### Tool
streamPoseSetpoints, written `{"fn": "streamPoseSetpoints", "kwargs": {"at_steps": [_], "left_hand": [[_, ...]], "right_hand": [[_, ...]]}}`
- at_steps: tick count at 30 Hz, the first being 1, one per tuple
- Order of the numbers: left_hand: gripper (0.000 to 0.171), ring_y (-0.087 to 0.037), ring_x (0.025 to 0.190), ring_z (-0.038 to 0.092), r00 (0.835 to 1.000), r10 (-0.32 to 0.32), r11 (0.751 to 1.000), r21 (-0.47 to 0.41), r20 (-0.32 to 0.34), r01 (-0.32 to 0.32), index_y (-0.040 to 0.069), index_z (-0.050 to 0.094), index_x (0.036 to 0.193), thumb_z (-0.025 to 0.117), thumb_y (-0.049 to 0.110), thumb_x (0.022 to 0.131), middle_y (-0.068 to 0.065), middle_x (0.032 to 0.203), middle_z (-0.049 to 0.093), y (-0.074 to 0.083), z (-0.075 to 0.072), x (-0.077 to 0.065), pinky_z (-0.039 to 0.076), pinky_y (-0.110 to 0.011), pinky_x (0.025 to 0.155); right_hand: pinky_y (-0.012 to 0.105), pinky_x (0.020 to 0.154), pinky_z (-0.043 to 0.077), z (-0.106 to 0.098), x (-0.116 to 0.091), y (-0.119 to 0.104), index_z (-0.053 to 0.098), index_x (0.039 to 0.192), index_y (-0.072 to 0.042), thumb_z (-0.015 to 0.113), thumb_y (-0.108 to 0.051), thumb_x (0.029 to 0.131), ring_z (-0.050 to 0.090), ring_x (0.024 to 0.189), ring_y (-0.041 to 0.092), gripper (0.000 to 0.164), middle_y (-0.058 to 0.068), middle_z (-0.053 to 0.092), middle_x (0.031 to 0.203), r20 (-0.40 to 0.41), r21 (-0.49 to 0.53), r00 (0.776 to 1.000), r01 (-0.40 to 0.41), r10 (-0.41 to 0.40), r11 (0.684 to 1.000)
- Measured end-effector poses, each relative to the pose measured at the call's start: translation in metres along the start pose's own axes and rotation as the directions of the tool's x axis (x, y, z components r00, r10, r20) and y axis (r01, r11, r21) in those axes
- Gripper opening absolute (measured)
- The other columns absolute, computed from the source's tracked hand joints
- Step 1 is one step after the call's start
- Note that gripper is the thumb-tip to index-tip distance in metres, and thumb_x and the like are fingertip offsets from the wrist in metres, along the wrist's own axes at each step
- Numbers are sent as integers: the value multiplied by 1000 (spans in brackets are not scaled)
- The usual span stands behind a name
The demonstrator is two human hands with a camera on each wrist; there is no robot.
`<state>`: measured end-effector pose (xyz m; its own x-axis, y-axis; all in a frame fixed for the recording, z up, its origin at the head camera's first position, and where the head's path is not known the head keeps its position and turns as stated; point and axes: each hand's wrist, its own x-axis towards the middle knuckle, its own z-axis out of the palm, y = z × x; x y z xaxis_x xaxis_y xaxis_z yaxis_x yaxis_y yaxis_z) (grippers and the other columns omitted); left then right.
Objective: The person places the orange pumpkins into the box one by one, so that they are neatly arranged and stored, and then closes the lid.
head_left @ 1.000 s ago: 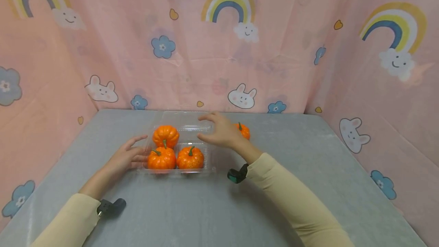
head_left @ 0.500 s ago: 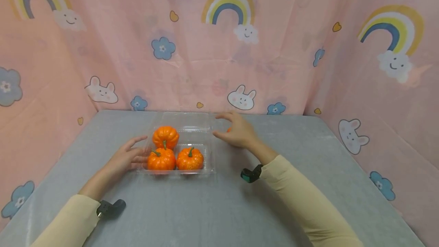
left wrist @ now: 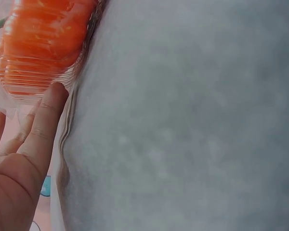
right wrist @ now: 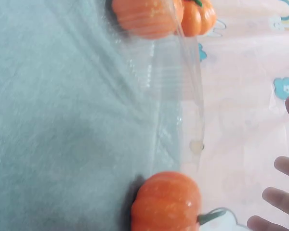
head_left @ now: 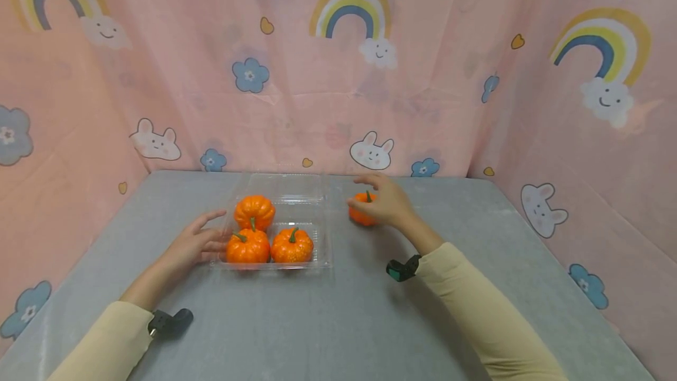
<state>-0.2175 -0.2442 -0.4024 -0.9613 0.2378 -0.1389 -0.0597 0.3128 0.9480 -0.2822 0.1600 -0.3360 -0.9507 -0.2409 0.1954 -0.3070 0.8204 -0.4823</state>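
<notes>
Clear container [head_left: 296, 213], left of centre on the grey tabletop [head_left: 296, 322], front edge running left to right, lid [head_left: 285, 186] laid open toward the far side. At its left, the left hand [head_left: 198, 240] has fingers extended, gripping nothing; the left wrist view shows a fingertip at the ridged wall. Inside: rear-left pumpkin [head_left: 254, 211] tipped, stem toward the near side; front-left pumpkin [head_left: 248, 247], stem leaning left; front-right pumpkin [head_left: 292, 247], stem up. Further right, a lone pumpkin [right wrist: 166, 204] sits with stem axis upright, partly covered by the right hand [head_left: 386, 201], thumb and fingers parted. Only the right wrist view shows the visible fingertips standing apart from it.
</notes>
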Motion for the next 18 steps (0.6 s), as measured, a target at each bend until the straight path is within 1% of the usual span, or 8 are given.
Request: {"fn": "streamPoseSetpoints", "kwargs": {"at_steps": [6, 13, 18], "left_hand": [[62, -27, 110, 65, 1000, -4, 1000, -3, -2, 4, 17, 14, 155, 43, 34, 102, -29, 147, 39, 0, 0, 1, 56, -36, 90], [62, -26, 109, 66, 1000, -2, 1000, -12, -2, 2, 17, 14, 155, 43, 34, 102, -30, 147, 39, -1, 0, 1, 56, -35, 89], [62, -26, 109, 66, 1000, -5, 1000, -16, -1, 5, 17, 14, 155, 42, 34, 102, -30, 147, 39, -1, 0, 1, 56, -36, 90]], "right_hand": [[54, 95, 48, 0, -4, 17, 59, 130, -19, 69, -46, 84, 52, 121, 36, 55, 8, 48, 144, -6, 65, 1000, -30, 30, 997], [53, 96, 48, 4, -6, 37, 58, 131, -14, 68, -47, 84, 54, 118, 39, 58, 13, 52, 139, -21, 68, 999, -47, 48, 997], [51, 96, 49, 10, -5, 51, 58, 130, -10, 68, -42, 84, 55, 116, 40, 57, 16, 55, 135, -34, 86, 998, -49, 52, 995]]}}
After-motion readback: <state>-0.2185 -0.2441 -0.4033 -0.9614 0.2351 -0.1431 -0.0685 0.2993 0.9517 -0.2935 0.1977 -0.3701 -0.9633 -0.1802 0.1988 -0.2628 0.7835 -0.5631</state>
